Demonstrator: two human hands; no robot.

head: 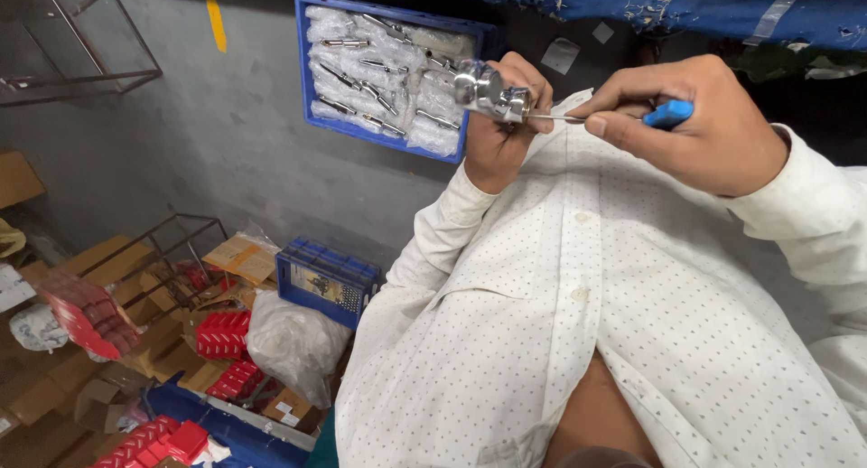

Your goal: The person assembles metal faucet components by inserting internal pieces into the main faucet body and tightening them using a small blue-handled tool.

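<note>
A: Left hand point(499, 134)?

B: Fingers clenched round a shiny chrome-plated metal fitting point(488, 90), held up in front of the chest, above a white dotted shirt point(578, 296). The fitting's long axis runs roughly left to right, tilted a little; its rounded chrome end points left and far, its narrower end points right.

A: Right hand point(700, 125)?

B: Grip closed on a thin tool with a blue plastic handle point(669, 114). Thumb and forefinger pinch near the slim metal shaft; the handle sticks out to the right from between the fingers. The shaft lies nearly level, tip pointing left and meeting the fitting's right end. Whether the tip is inside it, cannot tell.

A: Hands relative to each other?

B: Near each other, joined only through tool and fitting.

A: Surroundings?

B: Far, just left of the fitting: a blue plastic crate point(386, 75) filled with chrome parts in clear bags. Lower left: a smaller blue crate point(323, 280), a white plastic sack point(293, 341) just beside it, red boxes point(221, 334) and brown cardboard cartons point(108, 260) on the grey floor point(208, 152). Far left: a metal frame rack point(81, 43).
</note>
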